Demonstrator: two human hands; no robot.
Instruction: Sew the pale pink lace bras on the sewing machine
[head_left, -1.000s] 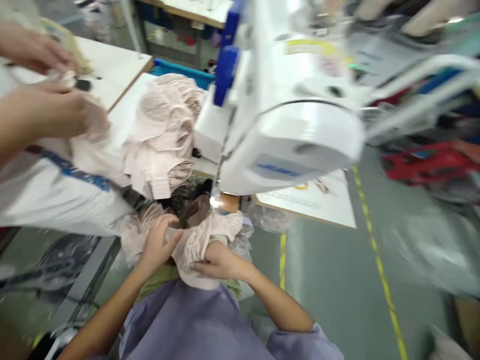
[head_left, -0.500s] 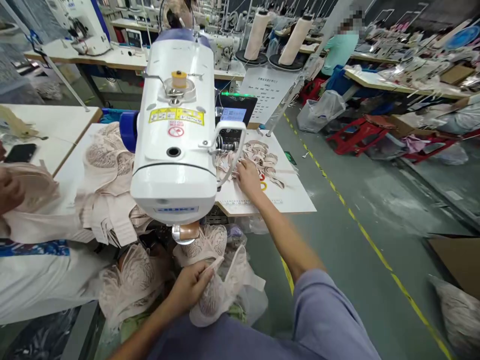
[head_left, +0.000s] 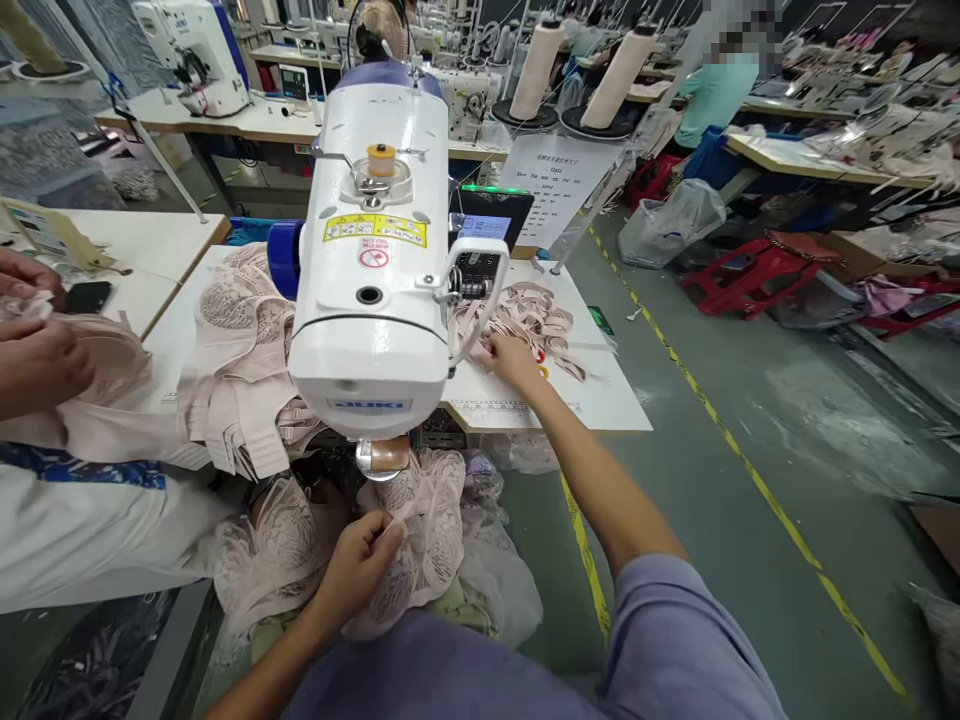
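A beige lace bra (head_left: 439, 535) hangs below the front of the white sewing machine (head_left: 371, 330). My left hand (head_left: 364, 560) pinches its edge between thumb and fingers. On the white table to the right of the machine, a pile of beige straps (head_left: 536, 315) lies loosely tangled. My right hand (head_left: 510, 360) is at the near left side of this pile, its fingers closed on a strap that runs toward the machine. Red and yellow rings lie just beyond the wrist, partly hidden by it.
Stacked beige bras (head_left: 247, 350) lie left of the machine. Another person's hands (head_left: 45, 350) hold fabric at the far left. A lace bra (head_left: 277, 550) hangs at lower left. Thread cones (head_left: 536, 75) and a printed sheet (head_left: 551, 185) stand behind.
The view has shifted, so the scene sits further right. My left hand holds the bra closer to its body, and the band that stuck out right has swung in. My right fingers have closed on a strap.
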